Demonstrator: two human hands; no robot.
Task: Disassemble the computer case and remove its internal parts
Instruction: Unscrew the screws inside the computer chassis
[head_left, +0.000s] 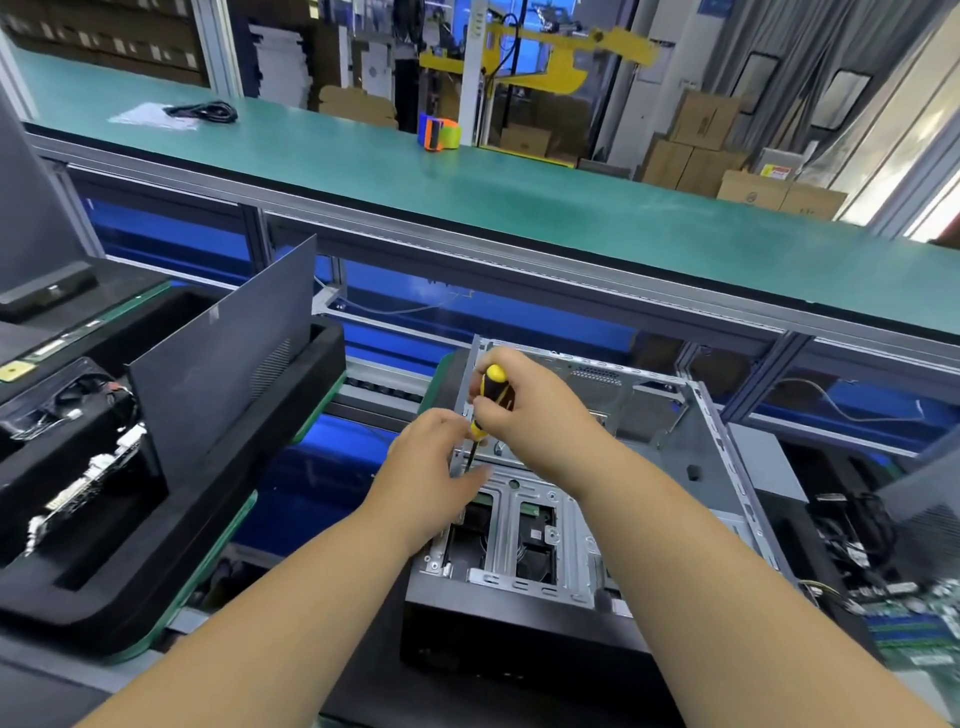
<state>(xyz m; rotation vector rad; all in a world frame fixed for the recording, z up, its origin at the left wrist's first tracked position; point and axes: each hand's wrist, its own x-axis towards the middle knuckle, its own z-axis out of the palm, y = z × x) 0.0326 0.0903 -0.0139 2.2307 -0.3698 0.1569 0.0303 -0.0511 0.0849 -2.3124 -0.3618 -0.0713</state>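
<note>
An open grey computer case (670, 447) lies on its side in front of me, its metal drive cage (524, 525) facing up. My right hand (535, 410) grips a yellow-and-black screwdriver (491, 397), tip down at the cage's left edge. My left hand (434, 467) rests against that same edge beside the screwdriver shaft, its fingertips at the tip. The screw itself is hidden by the fingers.
A black foam tray (119, 587) at the left holds removed parts and a dark side panel (223, 358) standing upright. A green circuit board (914, 618) and cables lie at the right. A green workbench (467, 192) with a tape roll runs behind.
</note>
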